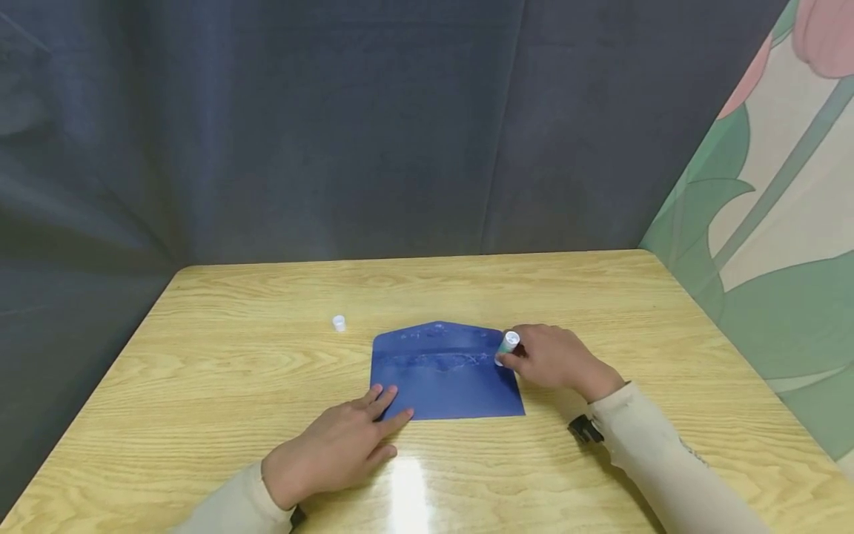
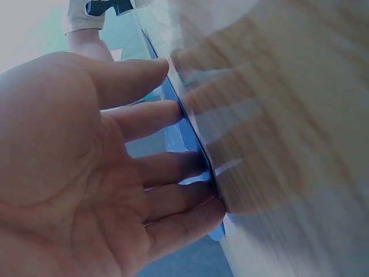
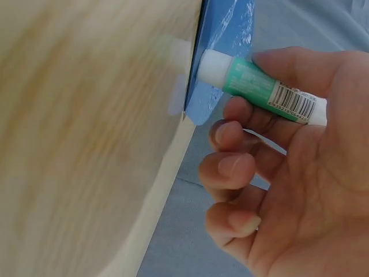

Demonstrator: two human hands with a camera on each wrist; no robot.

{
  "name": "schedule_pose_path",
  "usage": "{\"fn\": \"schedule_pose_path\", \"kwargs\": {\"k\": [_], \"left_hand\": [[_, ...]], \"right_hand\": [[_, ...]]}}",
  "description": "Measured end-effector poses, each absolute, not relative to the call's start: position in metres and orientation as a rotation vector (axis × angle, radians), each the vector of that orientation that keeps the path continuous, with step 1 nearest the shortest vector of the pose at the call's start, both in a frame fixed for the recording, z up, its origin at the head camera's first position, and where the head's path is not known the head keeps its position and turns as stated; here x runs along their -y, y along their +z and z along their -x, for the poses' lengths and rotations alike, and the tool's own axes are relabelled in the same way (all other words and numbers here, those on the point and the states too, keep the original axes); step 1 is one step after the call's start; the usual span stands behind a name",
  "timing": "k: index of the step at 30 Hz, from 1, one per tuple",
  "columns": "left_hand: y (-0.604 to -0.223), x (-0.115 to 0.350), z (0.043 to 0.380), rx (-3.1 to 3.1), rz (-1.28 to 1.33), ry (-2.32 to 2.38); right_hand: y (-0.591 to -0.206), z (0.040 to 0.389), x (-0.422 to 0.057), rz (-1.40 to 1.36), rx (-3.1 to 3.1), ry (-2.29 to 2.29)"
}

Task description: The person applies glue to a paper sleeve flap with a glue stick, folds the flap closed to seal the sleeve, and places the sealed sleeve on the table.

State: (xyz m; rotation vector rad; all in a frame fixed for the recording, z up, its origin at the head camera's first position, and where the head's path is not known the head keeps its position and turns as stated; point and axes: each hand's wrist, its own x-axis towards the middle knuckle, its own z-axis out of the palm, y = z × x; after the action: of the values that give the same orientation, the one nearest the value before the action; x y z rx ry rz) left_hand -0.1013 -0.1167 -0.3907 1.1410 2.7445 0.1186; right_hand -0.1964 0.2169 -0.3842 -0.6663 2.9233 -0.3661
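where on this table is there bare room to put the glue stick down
Bare wood lies along the far edge of the table behind the blue envelope, left of the small white cap, and right of the right hand. Around the envelope, glue stick and left hand it is crowded.

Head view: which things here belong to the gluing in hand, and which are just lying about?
In use:
- blue envelope, flap open, pressed flat by the left hand
- glue stick, held by the right hand, tip on the envelope

Lying about:
- small white cap, alone on the table
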Motion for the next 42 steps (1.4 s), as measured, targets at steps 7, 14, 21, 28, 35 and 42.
{"fn": "schedule_pose_path", "kwargs": {"k": [7,14,21,28,35,42], "left_hand": [[-0.391,0.116,0.101,-2.745,-1.137,0.135],[-0.391,0.116,0.101,-2.743,-1.132,0.127],[-0.392,0.116,0.099,-2.742,-1.129,0.131],[-0.393,0.117,0.1,-2.755,-1.148,0.107],[-0.392,0.117,0.1,-2.751,-1.137,0.118],[-0.391,0.117,0.099,-2.75,-1.14,0.124]], "right_hand": [[-0.383,0.199,-0.224,0.649,-2.948,-0.345],[-0.384,0.198,-0.225,0.651,-2.977,-0.319],[-0.382,0.197,-0.222,0.592,-3.013,-0.286],[-0.382,0.197,-0.217,0.532,-3.032,-0.321],[-0.375,0.197,-0.218,0.539,-3.049,-0.342],[-0.361,0.195,-0.213,0.582,-3.109,-0.404]]}}
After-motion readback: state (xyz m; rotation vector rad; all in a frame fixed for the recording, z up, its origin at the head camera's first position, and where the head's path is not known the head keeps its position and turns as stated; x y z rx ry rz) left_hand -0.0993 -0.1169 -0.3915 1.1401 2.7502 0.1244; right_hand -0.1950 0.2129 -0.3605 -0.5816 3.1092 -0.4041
